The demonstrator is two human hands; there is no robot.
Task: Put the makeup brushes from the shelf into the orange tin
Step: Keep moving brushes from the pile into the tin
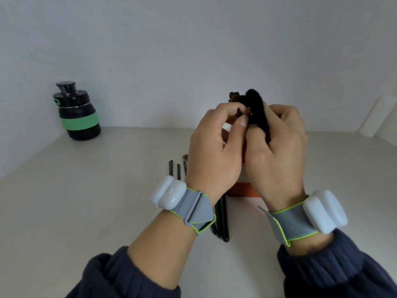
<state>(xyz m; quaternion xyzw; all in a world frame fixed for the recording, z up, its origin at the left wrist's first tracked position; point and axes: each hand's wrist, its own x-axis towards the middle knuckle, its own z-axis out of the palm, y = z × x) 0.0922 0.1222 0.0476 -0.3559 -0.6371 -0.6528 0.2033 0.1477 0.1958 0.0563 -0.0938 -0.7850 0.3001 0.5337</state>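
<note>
Both hands are raised together above the shelf. My right hand [277, 145] grips a big black fluffy makeup brush [256, 110], its head pointing up. My left hand [217, 147] pinches at the same brush near its ferrule; a smaller brown brush tip [233, 96] shows just behind the fingers. The orange tin [241, 191] stands on the shelf under my hands, mostly hidden by them. Several black-handled brushes [222, 220] lie flat on the shelf to the tin's left, partly covered by my left wrist.
A black bottle with a green band [77, 112] stands at the back left corner. A white flat board [378, 117] leans against the wall at the far right. The white shelf surface [86, 211] stretches to the left.
</note>
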